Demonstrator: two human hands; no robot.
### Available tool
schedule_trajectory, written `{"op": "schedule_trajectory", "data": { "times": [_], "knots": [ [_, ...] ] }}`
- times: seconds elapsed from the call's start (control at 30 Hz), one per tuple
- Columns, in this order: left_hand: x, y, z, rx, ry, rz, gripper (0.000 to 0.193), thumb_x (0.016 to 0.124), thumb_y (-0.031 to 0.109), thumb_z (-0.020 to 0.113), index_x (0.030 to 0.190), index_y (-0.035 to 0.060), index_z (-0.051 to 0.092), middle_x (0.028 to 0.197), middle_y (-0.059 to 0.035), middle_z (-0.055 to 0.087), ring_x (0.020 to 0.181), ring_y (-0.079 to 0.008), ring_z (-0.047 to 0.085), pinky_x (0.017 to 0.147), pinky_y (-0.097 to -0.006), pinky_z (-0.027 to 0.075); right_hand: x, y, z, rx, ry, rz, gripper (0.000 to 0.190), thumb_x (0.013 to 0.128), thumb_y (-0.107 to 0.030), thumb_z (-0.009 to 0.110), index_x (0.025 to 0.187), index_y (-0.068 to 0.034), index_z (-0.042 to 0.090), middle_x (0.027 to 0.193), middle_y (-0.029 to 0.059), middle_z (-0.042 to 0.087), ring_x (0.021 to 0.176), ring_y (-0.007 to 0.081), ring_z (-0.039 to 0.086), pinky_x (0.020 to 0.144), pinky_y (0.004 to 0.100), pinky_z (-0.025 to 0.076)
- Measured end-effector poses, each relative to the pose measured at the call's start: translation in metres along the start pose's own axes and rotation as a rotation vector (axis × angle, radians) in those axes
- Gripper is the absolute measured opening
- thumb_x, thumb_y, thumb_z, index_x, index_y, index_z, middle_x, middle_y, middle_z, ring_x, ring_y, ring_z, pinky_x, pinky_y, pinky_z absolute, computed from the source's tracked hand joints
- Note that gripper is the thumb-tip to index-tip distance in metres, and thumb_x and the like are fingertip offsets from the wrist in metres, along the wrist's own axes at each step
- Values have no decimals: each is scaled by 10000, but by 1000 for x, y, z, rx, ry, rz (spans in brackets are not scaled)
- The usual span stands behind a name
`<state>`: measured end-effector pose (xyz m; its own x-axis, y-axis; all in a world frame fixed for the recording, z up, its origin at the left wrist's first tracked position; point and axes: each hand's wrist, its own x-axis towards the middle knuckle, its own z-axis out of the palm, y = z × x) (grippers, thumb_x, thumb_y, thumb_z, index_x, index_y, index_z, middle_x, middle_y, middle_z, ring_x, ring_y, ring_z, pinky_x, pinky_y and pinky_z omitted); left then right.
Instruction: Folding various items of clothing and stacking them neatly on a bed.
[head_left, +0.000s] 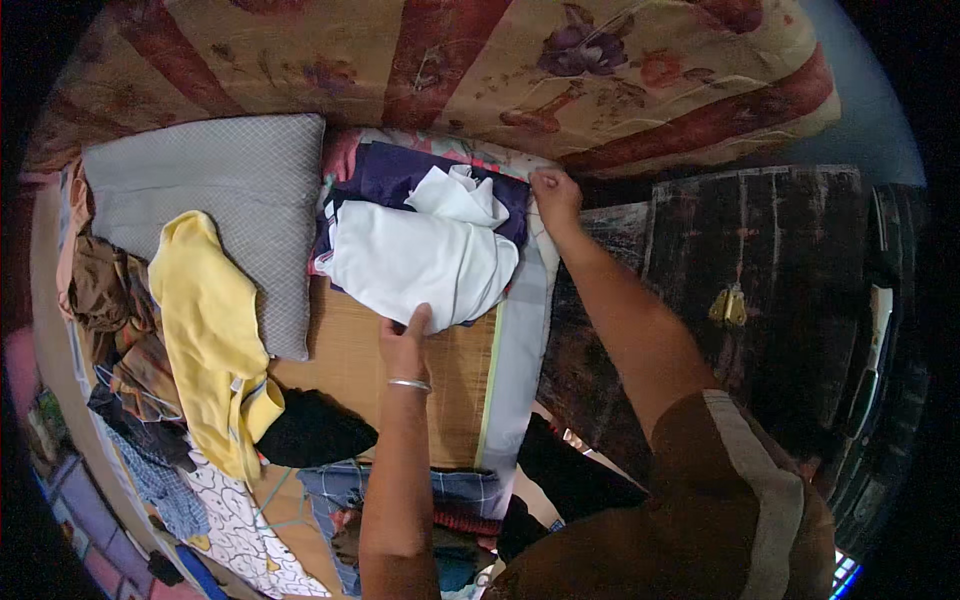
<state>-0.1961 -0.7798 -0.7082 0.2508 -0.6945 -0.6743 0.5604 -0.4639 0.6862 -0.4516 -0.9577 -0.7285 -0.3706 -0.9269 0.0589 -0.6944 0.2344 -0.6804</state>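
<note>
A folded white garment (420, 259) lies on top of a dark purple folded cloth (382, 171), with its collar-like upper part bunched at the back. At the near edge of the garment is my left hand (405, 345); its thumb rests on the white fabric and its fingers are tucked at the edge, partly hidden. My right hand (556, 196) is beyond the right back corner of the stack, fingers curled, beside a floral cloth (536, 161). Whether it pinches any fabric is hidden. Beneath the stack is a woven mat (450, 390) with a pale border.
A grey pillow (210, 165) lies left of the stack, with a yellow garment (206, 322) partly over it. Several rumpled clothes, including a brown one (101, 292), line the left side. A blue checked cloth (465, 484) lies nearer me. At right stands a dark cabinet (690, 255) with brass padlocks (727, 306).
</note>
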Motion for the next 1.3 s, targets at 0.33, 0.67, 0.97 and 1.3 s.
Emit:
{"op": "schedule_trajectory", "data": {
  "times": [0.33, 0.67, 0.97, 1.3],
  "knots": [
    [-10, -10, 28, 201, -8, 112, 574, 709, 96, 768, 1163, -95, 473, 1120, -148, 561, 985, -194, 540, 878, -275, 419, 19, -21, 24, -187, 56, 324, 419, 691, -303, 706, 899, 58, 653, 840, 214, 664, 816, 317, 656, 736, 367, 482],
    [-30, 30, 57, -172, -173, -350, 473, 782, 175, 716, 1156, -25, 507, 1044, -100, 600, 879, -180, 582, 706, -284, 493, 3, 38, -35, 539, -91, 469, 245, 903, -203, 535, 1050, -8, 562, 870, 97, 630, 544, 114, 533, 477, 229, 437],
    [-15, -17, 57, -202, -212, -381, 461, 786, 149, 703, 1174, 16, 492, 1010, -52, 582, 800, -146, 547, 584, -252, 453, 10, 62, -84, 628, -63, 516, 303, 885, -204, 575, 1093, 13, 535, 859, 96, 647, 562, 134, 572, 454, 250, 455],
    [-2, 1, 39, -275, -4, -151, 476, 817, 225, 679, 1169, -24, 478, 1078, -86, 566, 970, -185, 555, 837, -318, 470, 6, 34, -76, 341, 65, 644, 288, 924, -308, 485, 924, -26, 545, 745, 56, 587, 538, 121, 510, 479, 240, 457]
  ]
}}
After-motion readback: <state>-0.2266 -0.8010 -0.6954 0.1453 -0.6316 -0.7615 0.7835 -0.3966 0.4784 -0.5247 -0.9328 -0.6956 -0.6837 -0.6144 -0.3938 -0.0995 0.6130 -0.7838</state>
